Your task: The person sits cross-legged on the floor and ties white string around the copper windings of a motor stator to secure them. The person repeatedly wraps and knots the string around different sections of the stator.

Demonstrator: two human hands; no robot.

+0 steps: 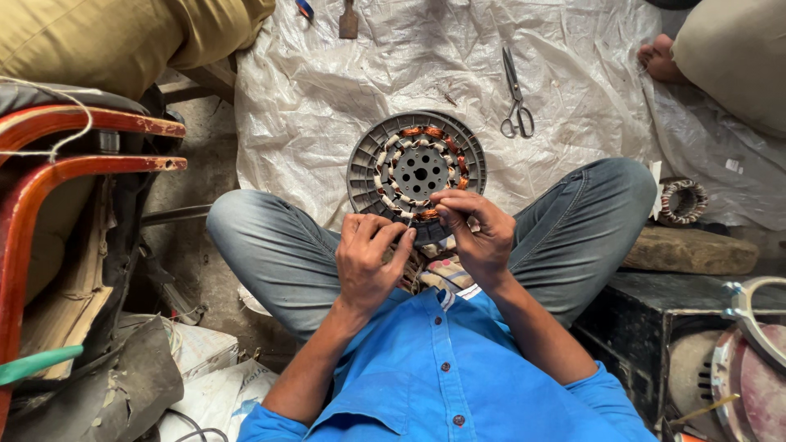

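A round grey stator [416, 172] ringed with copper coils lies between the knees, its near edge pinched by the right hand [476, 233], the left hand [368, 258] curled narrow alongside.

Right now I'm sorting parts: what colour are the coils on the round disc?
Copper-orange coils, seen in the head view.

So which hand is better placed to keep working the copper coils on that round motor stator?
Probably the right hand: its fingertips pinch at the near rim of the stator. The left hand is curled lower, just short of the rim.
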